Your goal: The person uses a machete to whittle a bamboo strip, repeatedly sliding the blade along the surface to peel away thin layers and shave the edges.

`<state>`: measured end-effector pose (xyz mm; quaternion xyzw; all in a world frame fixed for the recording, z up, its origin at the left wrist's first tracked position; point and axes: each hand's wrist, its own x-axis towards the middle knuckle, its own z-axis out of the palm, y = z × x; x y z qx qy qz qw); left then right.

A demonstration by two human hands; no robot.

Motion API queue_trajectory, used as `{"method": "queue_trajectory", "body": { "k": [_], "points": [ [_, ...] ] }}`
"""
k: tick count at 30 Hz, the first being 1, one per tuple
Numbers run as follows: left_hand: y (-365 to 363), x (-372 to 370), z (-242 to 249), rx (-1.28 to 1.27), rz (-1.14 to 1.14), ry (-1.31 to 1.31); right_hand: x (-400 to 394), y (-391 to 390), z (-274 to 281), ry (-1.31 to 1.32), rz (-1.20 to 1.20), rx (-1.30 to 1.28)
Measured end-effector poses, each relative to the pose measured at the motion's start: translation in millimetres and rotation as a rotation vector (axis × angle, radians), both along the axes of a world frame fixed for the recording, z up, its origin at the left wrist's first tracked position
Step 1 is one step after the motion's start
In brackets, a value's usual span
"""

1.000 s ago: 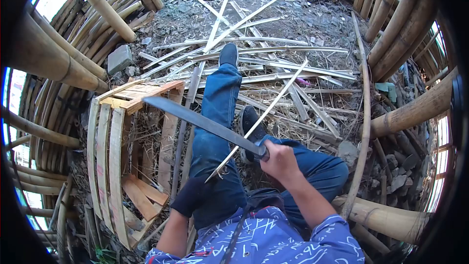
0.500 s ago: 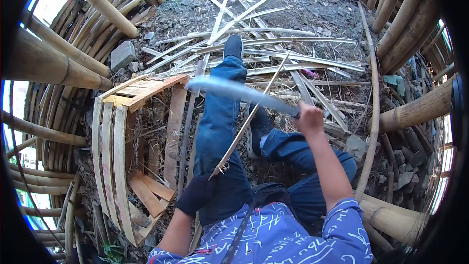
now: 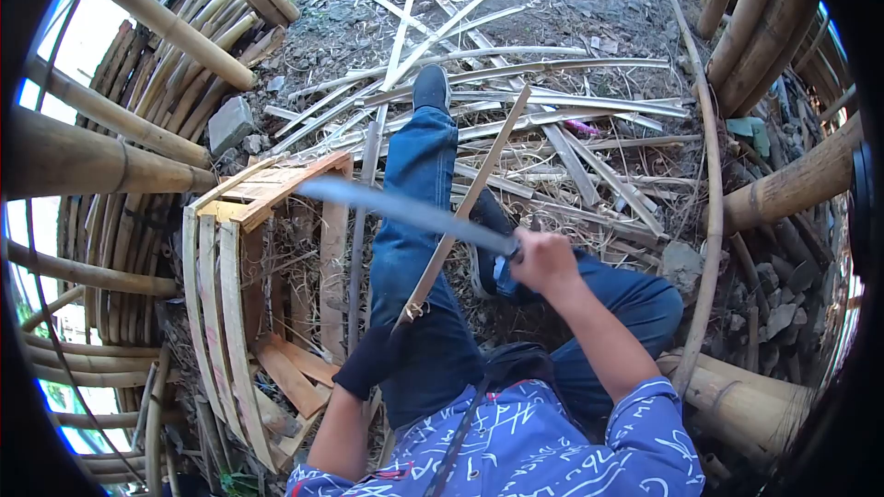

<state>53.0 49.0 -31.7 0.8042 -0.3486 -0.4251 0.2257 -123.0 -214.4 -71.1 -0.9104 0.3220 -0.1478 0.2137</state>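
My left hand (image 3: 370, 364), in a dark glove, is closed around the lower end of a bamboo strip (image 3: 480, 179) over my thigh. The strip slants up and to the right, with curled shavings near the glove. Bare, my right hand (image 3: 545, 262) grips the handle of a long-bladed knife (image 3: 405, 209). Its blade, blurred toward the tip, points left and crosses the strip in view; whether they touch I cannot tell.
A wooden crate (image 3: 210, 299) stands left of my legs. Split bamboo strips (image 3: 562, 64) lie crisscrossed on the ground beyond my foot. Thick bamboo poles (image 3: 166, 32) line both sides. A grey block (image 3: 230, 125) and rubble (image 3: 783, 313) lie near them.
My right hand and the knife have moved left and down toward me. The bamboo strip's upper end has swung slightly left and stands steeper. The view has shifted a little.
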Motion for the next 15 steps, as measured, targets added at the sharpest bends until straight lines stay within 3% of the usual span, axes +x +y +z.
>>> {"method": "queue_trajectory", "body": {
  "k": [8,15],
  "points": [
    [0.2,-5.1,3.9,0.112,0.092,0.007,26.0,-10.8,-15.9,0.063,0.141,-0.047],
    [-3.2,-12.6,12.0,0.039,0.121,-0.006,32.6,-23.9,-19.8,0.156,0.16,-0.135]
  ]
}}
